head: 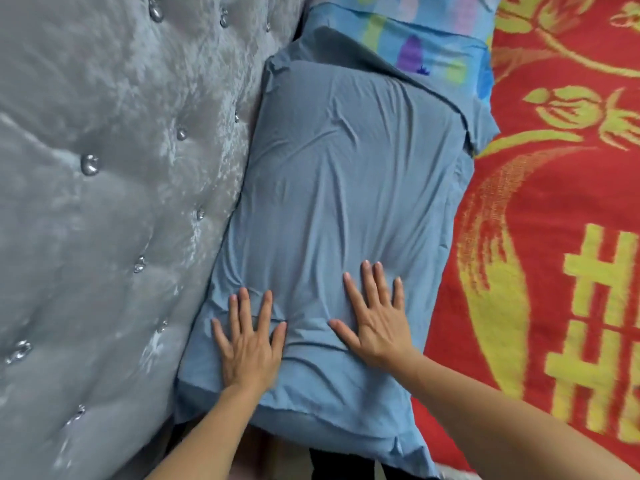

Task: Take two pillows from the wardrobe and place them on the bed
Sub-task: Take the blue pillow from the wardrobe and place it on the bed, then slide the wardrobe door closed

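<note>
Lying lengthwise along the edge of the bed, the blue-grey pillow fills the middle of the view, its cover loose and wrinkled, with creases running toward the near end. Its far end overlaps a second pillow, whose pale blue case carries coloured patches of green, purple and pink; that one lies farther up, beside the same padded surface.

Both hands rest flat on the near third of the blue-grey pillow, palms down and fingers spread wide, gripping nothing. The left hand presses near the pillow's left edge, close to where the cover meets the headboard; its fingers point away from the person. The right hand lies a little farther up and toward the pillow's middle, its fingers also fanned and flat on the cloth. The two hands are apart, with a band of wrinkled cover between the thumbs. The fabric dips slightly under each palm. Both forearms are bare and enter from the bottom of the view.

To the left, touching the pillow's long side, stands a grey velvet headboard, tufted with shiny buttons. To the right, the pillow's other long side lies on a red blanket patterned with large yellow motifs and flowers. At the bottom, the pillow's near corner hangs just past the bed's edge over a dark patch that cannot be made out.
</note>
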Demonstrator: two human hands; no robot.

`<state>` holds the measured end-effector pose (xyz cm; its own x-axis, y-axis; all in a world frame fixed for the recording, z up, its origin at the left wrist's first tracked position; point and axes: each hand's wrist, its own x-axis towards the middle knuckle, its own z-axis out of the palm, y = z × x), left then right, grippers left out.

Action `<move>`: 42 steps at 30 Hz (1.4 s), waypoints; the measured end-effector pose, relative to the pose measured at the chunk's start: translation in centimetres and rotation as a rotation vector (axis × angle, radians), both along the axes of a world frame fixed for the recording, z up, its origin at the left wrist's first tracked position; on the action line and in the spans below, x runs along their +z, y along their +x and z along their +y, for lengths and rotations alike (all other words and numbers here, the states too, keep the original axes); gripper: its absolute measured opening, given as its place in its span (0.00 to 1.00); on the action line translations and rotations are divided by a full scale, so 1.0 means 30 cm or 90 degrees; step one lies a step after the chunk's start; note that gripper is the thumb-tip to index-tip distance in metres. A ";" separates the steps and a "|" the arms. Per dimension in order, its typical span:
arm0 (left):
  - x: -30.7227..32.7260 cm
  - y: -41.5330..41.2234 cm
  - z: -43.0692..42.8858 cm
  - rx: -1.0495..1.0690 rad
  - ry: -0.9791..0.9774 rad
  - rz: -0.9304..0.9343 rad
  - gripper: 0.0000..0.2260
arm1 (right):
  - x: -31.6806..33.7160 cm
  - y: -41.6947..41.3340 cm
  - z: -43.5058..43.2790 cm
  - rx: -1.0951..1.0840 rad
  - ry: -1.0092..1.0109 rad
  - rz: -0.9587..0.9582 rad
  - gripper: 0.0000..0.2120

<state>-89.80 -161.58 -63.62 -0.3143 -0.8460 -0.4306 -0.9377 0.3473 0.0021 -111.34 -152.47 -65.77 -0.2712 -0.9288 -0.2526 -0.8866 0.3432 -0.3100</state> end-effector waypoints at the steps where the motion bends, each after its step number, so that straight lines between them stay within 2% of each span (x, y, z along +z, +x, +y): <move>1: 0.013 0.029 0.049 0.009 0.007 -0.020 0.30 | 0.007 0.041 0.053 0.026 0.011 -0.004 0.38; 5: 0.063 0.107 0.215 0.062 0.039 -0.052 0.27 | 0.055 0.175 0.260 0.137 0.070 -0.013 0.35; 10: 0.185 0.182 0.384 0.138 0.189 -0.057 0.26 | 0.167 0.225 0.421 0.271 0.164 0.013 0.37; 13: 0.291 0.237 0.506 0.201 0.247 -0.062 0.21 | 0.247 0.201 0.443 0.349 0.248 -0.014 0.31; 17: 0.436 0.308 0.682 0.264 0.226 -0.027 0.17 | 0.388 0.171 0.442 0.361 0.282 -0.028 0.15; 20: 0.536 0.337 0.799 0.312 0.194 0.022 0.16 | 0.465 0.154 0.478 0.362 0.290 -0.005 0.10; 28: 0.738 0.359 1.226 0.349 0.047 0.102 0.13 | 0.669 0.229 0.757 0.413 0.209 0.069 0.10; 33: 0.847 0.399 1.605 0.373 0.036 0.148 0.15 | 0.834 0.322 0.999 0.486 0.159 0.079 0.10; 36: 0.906 0.473 1.803 0.433 0.008 0.160 0.14 | 0.935 0.392 1.082 0.551 0.138 0.082 0.14; 42: 0.948 0.577 2.172 0.593 -0.023 0.171 0.11 | 1.065 0.590 1.203 0.709 0.091 0.107 0.11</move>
<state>-72.49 -96.43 -35.17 0.4050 -0.8168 -0.4109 -0.8067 -0.5307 0.2600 -93.64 -116.37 -33.84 0.6471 -0.6401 -0.4142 -0.7475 -0.6396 -0.1793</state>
